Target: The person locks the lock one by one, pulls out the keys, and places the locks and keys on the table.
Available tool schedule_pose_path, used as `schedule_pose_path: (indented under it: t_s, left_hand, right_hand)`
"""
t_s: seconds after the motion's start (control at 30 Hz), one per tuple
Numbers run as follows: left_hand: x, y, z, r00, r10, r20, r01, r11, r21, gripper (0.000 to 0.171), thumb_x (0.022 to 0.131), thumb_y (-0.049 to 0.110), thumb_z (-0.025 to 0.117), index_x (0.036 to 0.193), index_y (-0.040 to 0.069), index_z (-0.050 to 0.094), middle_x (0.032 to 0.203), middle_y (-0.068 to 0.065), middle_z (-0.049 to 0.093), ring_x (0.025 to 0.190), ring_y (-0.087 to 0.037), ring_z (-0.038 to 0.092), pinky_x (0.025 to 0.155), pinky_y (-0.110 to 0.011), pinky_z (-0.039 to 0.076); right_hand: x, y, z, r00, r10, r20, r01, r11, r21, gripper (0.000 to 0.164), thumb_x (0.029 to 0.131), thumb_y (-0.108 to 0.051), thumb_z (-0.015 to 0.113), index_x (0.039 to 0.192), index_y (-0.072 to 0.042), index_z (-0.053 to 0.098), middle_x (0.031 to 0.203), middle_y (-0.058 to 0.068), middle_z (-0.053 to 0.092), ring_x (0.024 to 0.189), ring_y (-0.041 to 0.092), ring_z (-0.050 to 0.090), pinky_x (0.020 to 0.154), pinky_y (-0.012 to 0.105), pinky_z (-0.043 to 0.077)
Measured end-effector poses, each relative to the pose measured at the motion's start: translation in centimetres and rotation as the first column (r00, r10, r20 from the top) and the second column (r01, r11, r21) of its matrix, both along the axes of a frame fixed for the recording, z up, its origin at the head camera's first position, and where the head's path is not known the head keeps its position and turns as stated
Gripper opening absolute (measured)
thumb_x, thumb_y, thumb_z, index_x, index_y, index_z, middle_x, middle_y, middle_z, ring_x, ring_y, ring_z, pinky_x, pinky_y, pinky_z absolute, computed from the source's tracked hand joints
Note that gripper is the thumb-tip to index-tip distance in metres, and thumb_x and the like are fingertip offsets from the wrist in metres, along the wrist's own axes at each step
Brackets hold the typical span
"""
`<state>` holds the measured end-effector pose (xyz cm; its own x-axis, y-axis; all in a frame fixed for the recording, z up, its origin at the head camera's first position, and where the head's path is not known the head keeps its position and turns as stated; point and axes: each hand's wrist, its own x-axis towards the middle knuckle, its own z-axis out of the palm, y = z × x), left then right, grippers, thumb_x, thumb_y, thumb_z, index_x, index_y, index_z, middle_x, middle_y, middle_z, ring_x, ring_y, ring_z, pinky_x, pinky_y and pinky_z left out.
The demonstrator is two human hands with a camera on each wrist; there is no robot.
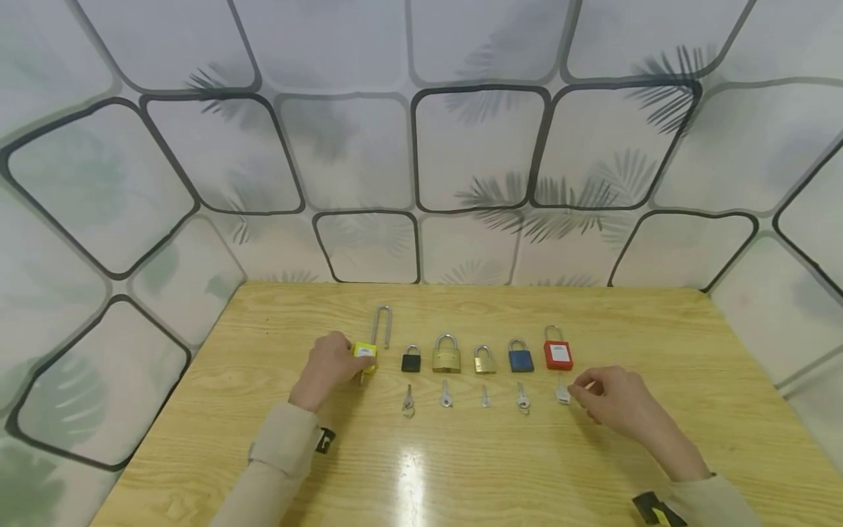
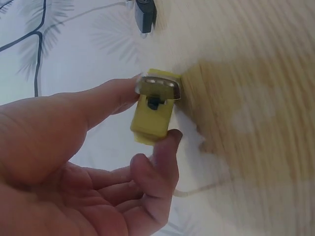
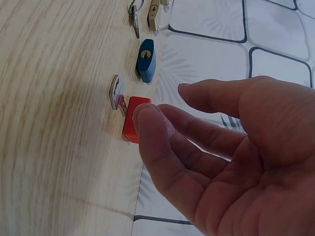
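At the left end of a row of padlocks, my left hand pinches a yellow padlock with a long shackle between thumb and fingers. In the left wrist view the yellow padlock turns its underside to the camera, with a metal key head at it. Whether that key sits in the keyhole, I cannot tell. On the right, my right hand hovers beside a silver key, its thumb and bent fingers apart with nothing between them. That key lies before a red padlock.
Between the hands stand a black padlock, a large brass padlock, a small brass padlock and a blue padlock. Each has a key in front, such as the ringed key. A patterned wall borders the wooden table.
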<state>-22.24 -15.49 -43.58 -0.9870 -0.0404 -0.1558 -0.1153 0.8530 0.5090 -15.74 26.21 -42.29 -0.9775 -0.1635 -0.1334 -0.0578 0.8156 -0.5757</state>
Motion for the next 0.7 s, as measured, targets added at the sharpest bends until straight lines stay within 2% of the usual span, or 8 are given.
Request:
schedule_pose_path:
  t_s: [0.13,0.27,0.5,0.7]
  left_hand:
    - [-0.3,-0.3,-0.2,0.999,-0.020,0.028,0.021,1.000,-0.014,0.047,0.081,0.033,0.077,0.048,0.009,0.053,0.042,0.005,0.039,0.038,-0.008,0.030,0.035,-0.019,0.026]
    - [-0.5,-0.8,-0.4,0.998,-0.053,0.022,0.053,0.999,-0.007,0.055,0.085,0.034,0.073,0.044,0.016,0.042,0.040,0.007,0.030,0.038,-0.007,0.027,0.036,-0.019,0.024]
    - [-0.5,-1.4,-0.4,0.998,-0.066,0.024,0.065,0.997,0.045,0.060,0.088,0.032,0.070,0.044,0.018,0.032,0.041,0.009,0.024,0.038,-0.006,0.021,0.037,-0.018,0.021]
    - [-0.2,-1.2,-0.5,0.999,-0.032,-0.019,0.033,0.998,0.050,0.057,0.088,0.028,0.070,0.046,0.017,0.033,0.041,0.009,0.025,0.037,-0.006,0.022,0.035,-0.017,0.021]
  right_hand:
    - [0.1,-0.1,0.1,1.000,0.006,0.000,-0.006,1.000,-0.009,0.018,0.092,-0.016,0.063,0.095,0.000,0.071,0.069,0.006,0.071,0.053,0.015,0.060,0.048,0.031,0.048]
    - [0.1,-0.2,0.1,1.000,0.015,0.004,-0.015,1.000,-0.012,0.018,0.093,-0.017,0.063,0.096,-0.001,0.071,0.069,0.006,0.071,0.053,0.015,0.060,0.049,0.031,0.048]
    - [0.2,-0.3,0.0,1.000,0.020,0.007,-0.020,1.000,-0.010,0.019,0.093,-0.019,0.064,0.095,-0.001,0.072,0.068,0.005,0.070,0.052,0.014,0.059,0.049,0.031,0.047]
    - [0.1,-0.5,-0.1,1.000,0.017,0.000,-0.017,1.000,-0.010,0.018,0.092,-0.019,0.065,0.094,-0.002,0.072,0.067,0.004,0.071,0.051,0.012,0.058,0.050,0.030,0.047]
